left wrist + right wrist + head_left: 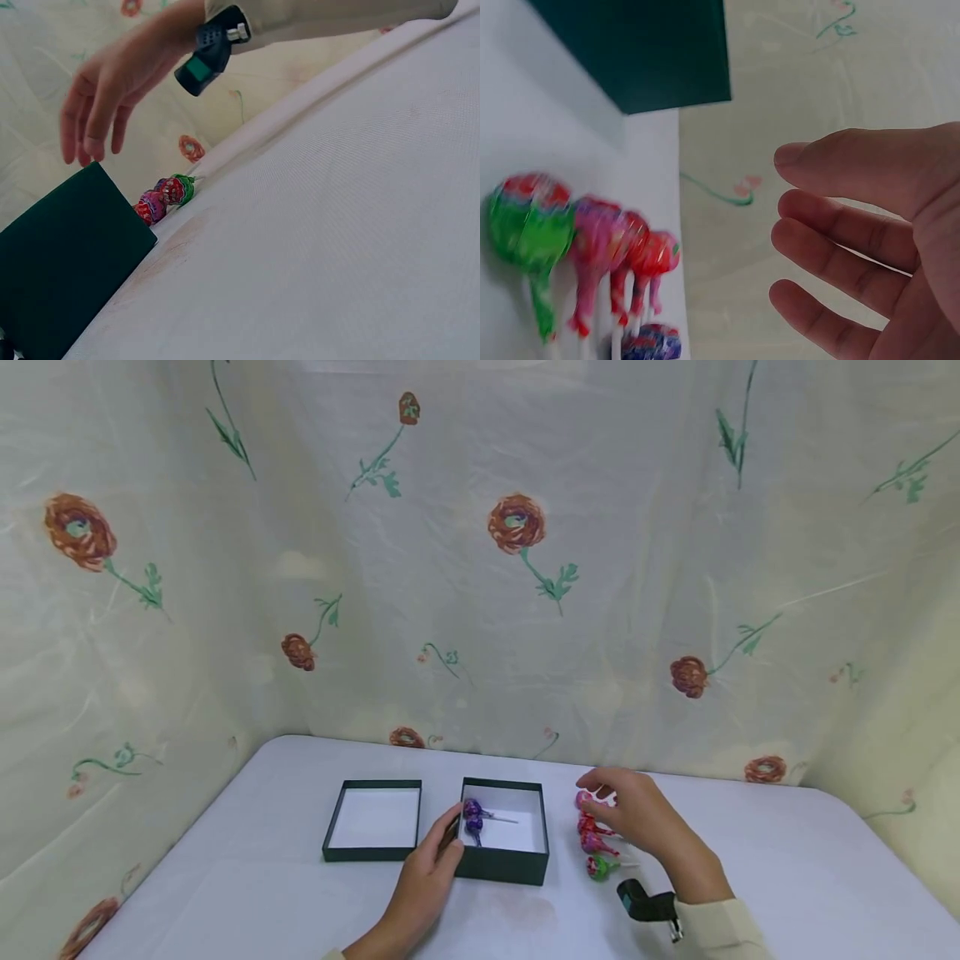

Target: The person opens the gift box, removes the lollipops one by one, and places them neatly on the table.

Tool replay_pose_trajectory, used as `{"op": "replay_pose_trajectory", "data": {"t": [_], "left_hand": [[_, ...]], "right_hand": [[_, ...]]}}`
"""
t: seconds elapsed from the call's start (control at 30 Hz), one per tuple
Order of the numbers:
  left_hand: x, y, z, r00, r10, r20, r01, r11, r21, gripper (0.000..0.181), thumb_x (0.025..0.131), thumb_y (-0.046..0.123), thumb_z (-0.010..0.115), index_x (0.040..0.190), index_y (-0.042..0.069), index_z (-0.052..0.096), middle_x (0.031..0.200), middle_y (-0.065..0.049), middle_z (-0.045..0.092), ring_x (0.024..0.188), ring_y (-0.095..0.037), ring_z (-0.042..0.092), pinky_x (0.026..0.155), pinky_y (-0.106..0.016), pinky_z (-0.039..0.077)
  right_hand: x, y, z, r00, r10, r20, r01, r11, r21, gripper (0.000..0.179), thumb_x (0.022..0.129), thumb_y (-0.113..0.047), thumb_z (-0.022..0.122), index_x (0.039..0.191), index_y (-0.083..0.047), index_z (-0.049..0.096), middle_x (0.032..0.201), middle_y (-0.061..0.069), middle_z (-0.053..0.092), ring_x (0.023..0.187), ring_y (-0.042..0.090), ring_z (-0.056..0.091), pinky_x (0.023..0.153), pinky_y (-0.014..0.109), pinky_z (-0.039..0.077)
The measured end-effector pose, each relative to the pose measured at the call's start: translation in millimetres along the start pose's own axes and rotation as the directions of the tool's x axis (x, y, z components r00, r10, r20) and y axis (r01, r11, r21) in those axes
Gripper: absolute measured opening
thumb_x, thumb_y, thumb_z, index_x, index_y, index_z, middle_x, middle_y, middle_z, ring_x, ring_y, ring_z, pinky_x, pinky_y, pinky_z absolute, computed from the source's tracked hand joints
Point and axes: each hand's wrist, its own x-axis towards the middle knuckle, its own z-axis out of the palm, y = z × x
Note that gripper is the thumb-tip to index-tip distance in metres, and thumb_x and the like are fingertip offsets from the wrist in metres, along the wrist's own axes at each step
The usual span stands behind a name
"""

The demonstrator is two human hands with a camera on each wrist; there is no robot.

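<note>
My left hand point(427, 878) lies against the left side of a dark green box point(501, 865), thumb and index fingertips apart at its rim. Inside this white-lined box are two purple-wrapped lollipops point(474, 819). To its right, my right hand point(637, 810) hovers over a row of lollipops, its fingers loosely bent and nothing between them. A green lollipop point(531, 225) is nearest in that row, with a pink lollipop point(594, 234) and red ones behind it. A blue-purple lollipop point(652, 343) shows low in the right wrist view.
A shallow dark green lid point(371, 855) with a white inside lies left of the box. The white table point(262, 893) meets a flowered curtain point(600, 635) at the back and sides. A black wrist camera point(647, 903) sits on the right wrist.
</note>
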Motion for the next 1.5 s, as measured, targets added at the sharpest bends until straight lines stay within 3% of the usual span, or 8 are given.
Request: {"op": "replay_pose_trajectory", "data": {"t": [0.23,0.4,0.63,1.03,1.5], "left_hand": [[1.0,-2.5,0.6,1.000,0.006,0.005,-0.006,1.000,0.005,0.047,0.101,0.022,0.044,0.148,0.026,0.039,0.153,-0.007,0.034,0.140,-0.028,0.031,0.110,-0.049,0.031],[1.5,-3.0,2.8,1.000,0.019,-0.003,-0.019,1.000,0.006,0.046,0.101,0.022,0.045,0.147,0.027,0.040,0.152,-0.006,0.037,0.139,-0.027,0.034,0.110,-0.048,0.032],[1.9,-0.3,4.0,1.000,0.017,0.002,-0.017,1.000,0.009,0.046,0.101,0.023,0.044,0.147,0.027,0.040,0.152,-0.005,0.037,0.139,-0.027,0.034,0.110,-0.049,0.032],[2.7,-0.8,0.5,1.000,0.003,0.002,-0.004,1.000,0.024,0.047,0.102,0.023,0.043,0.148,0.026,0.038,0.153,-0.005,0.036,0.140,-0.027,0.033,0.110,-0.049,0.032],[0.8,0.7,-1.5,1.000,-0.009,0.020,0.009,1.000,0.003,0.047,0.102,0.024,0.044,0.148,0.028,0.037,0.154,-0.005,0.035,0.140,-0.028,0.032,0.109,-0.048,0.032]], "right_hand": [[13.7,-21,13,1.000,0.005,-0.015,-0.004,0.998,0.067,0.021,0.086,-0.011,0.072,0.107,-0.012,0.070,0.104,0.003,0.068,0.094,0.021,0.062,0.083,0.042,0.056],[23.7,-35,25,1.000,0.009,-0.009,-0.008,0.992,0.125,0.019,0.087,-0.014,0.071,0.105,-0.013,0.070,0.103,0.004,0.069,0.091,0.019,0.062,0.077,0.036,0.057],[36.1,-46,45,0.998,-0.058,-0.033,0.063,0.980,0.189,0.016,0.086,-0.014,0.072,0.102,-0.011,0.072,0.093,-0.001,0.069,0.084,0.014,0.064,0.070,0.030,0.055],[41.2,-56,74,0.984,-0.163,-0.077,0.176,0.962,0.211,0.014,0.088,-0.018,0.071,0.098,-0.009,0.073,0.090,-0.005,0.069,0.078,0.009,0.062,0.074,0.033,0.056],[43.1,-57,94,0.976,-0.211,-0.050,0.217,0.961,0.172,0.014,0.088,-0.016,0.070,0.099,-0.008,0.073,0.088,-0.002,0.069,0.081,0.011,0.062,0.075,0.035,0.056]]}}
